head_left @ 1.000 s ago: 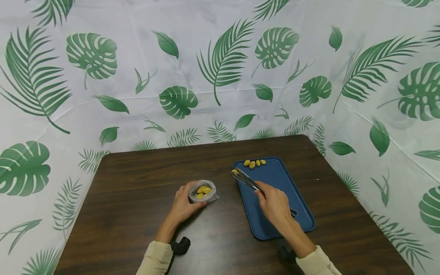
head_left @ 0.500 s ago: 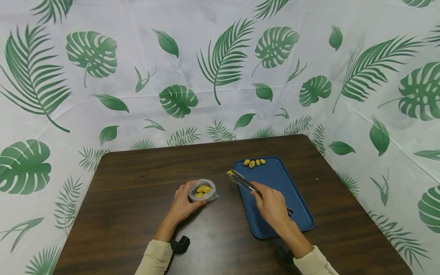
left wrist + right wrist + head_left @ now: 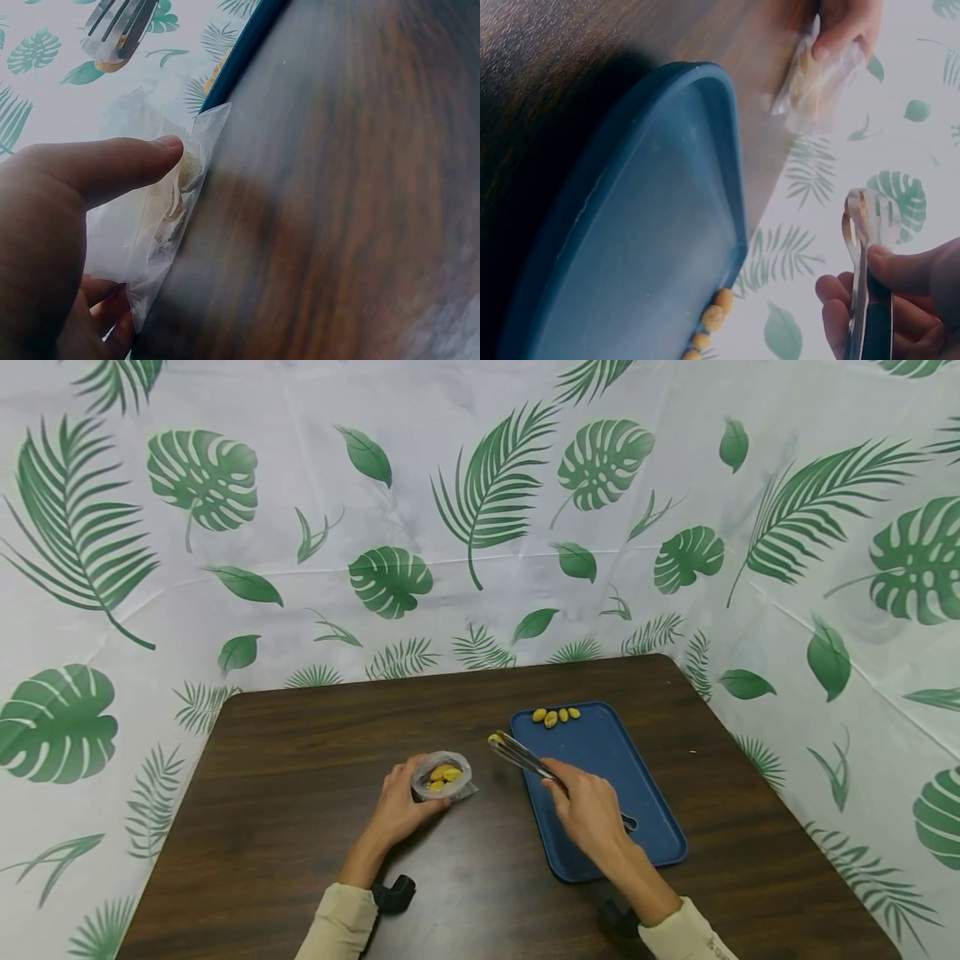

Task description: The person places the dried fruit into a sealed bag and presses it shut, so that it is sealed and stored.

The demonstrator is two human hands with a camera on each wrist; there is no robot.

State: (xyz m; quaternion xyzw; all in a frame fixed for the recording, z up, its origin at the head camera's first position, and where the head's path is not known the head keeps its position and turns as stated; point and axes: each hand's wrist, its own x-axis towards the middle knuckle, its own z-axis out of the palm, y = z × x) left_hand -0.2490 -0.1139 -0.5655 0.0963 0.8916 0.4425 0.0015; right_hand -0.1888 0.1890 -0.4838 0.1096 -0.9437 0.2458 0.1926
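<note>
My left hand (image 3: 401, 803) holds a clear plastic bag (image 3: 467, 791) upright on the table, thumb and fingers round its sides. Through its wide mouth show several small yellow oval pieces (image 3: 447, 773); their exact kind is unclear. Above the blue tray (image 3: 592, 760), my right hand (image 3: 592, 806) grips metal tongs (image 3: 525, 758). A yellow piece (image 3: 111, 66) sits between the tong tips, which lie just past the tray's left edge, up and to the right of the bag. In the right wrist view the thumb (image 3: 907, 270) presses on the tongs.
Several yellow pieces (image 3: 551, 719) lie in a row along the tray's far edge. Under everything is a dark wood table (image 3: 300, 760). A white cloth (image 3: 300, 485) with green leaves hangs behind and to the right of it.
My right hand has moved a little to the left with the tongs, carrying the yellow piece from over the tray's edge toward the bag. The left hand and bag have stayed put.
</note>
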